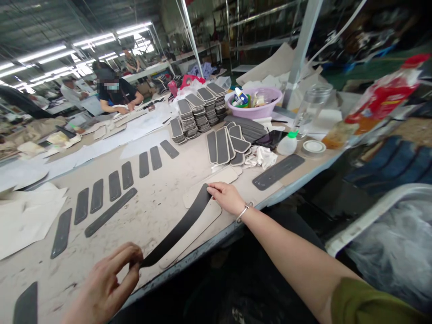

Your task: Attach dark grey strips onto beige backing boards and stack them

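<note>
A long dark grey strip (180,228) stretches between my two hands and bows slightly over the table's front edge. My left hand (114,274) pinches its near end between thumb and fingers. At the far end, my right hand (227,197), with a bracelet at the wrist, holds the strip's tip. Beneath it lies a longer beige piece (195,234) with rounded corners, and another beige piece (224,176) sits just behind. Several dark grey strips (114,185) are laid out in a row to the left, with a longer dark strip (111,212) in front of them.
Stacks of beige-edged grey pieces (191,117) stand at the back, near a purple basin (256,108). A white bottle with a green tip (287,144), a clear jar (312,108) and a dark padded strip (278,172) are on the right. A co-worker (118,92) sits across the table.
</note>
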`<state>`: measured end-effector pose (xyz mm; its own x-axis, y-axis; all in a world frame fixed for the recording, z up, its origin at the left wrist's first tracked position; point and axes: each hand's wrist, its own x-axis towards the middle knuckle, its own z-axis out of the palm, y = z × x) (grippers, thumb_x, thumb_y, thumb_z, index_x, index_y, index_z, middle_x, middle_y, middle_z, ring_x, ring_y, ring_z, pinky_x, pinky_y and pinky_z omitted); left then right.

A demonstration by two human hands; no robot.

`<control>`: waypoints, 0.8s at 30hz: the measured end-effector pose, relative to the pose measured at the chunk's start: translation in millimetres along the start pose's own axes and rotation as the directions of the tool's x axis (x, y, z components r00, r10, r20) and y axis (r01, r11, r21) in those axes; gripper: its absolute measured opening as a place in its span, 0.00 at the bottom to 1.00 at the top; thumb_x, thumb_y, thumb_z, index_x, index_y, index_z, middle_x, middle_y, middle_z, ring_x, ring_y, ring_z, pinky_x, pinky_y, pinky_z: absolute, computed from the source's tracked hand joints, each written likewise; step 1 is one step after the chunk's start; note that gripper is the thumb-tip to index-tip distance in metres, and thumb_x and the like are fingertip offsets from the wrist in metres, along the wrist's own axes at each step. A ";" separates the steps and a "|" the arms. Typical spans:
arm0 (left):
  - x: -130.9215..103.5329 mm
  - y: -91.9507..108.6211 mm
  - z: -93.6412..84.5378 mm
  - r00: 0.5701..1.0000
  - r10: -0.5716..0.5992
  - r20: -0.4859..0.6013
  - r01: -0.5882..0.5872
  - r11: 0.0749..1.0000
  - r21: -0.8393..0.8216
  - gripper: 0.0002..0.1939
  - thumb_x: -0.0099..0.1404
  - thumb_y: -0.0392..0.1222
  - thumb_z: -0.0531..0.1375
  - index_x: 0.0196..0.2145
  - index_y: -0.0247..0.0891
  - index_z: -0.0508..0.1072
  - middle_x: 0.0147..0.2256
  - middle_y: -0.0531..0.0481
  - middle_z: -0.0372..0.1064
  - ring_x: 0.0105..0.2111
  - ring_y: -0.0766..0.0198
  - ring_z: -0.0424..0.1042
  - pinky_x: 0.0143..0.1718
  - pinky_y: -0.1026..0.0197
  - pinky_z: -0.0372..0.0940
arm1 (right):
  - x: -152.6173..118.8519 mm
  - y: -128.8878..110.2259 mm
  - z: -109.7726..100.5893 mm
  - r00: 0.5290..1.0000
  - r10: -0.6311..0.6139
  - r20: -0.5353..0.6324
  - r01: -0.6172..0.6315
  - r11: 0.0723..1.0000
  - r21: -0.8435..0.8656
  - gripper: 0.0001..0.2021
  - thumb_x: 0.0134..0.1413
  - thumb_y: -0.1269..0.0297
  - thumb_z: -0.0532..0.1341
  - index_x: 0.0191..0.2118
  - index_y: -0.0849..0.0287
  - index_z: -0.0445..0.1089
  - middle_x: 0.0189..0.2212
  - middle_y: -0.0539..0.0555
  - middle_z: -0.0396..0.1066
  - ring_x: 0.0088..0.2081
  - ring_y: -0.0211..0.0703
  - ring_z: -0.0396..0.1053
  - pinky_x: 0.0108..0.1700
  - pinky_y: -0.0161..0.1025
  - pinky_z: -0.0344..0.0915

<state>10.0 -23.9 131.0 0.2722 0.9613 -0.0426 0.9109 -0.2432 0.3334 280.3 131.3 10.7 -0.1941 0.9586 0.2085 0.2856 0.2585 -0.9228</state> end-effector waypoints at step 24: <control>9.7 -70.3 98.8 0.726 -0.643 0.244 0.681 0.620 -0.390 0.17 0.52 0.53 0.52 0.23 0.36 0.69 0.17 0.55 0.57 0.19 0.66 0.58 0.21 0.65 0.51 | -1.9 16.9 3.2 0.927 0.275 0.256 -0.081 0.812 -0.578 0.07 0.43 0.60 0.62 0.28 0.57 0.73 0.26 0.49 0.73 0.31 0.38 0.69 0.32 0.31 0.60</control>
<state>-20.7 -10.4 14.1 -0.3124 0.8224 -0.4754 0.6296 0.5540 0.5447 282.5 133.5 -6.3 -0.3414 0.9289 -0.1433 0.7899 0.2009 -0.5794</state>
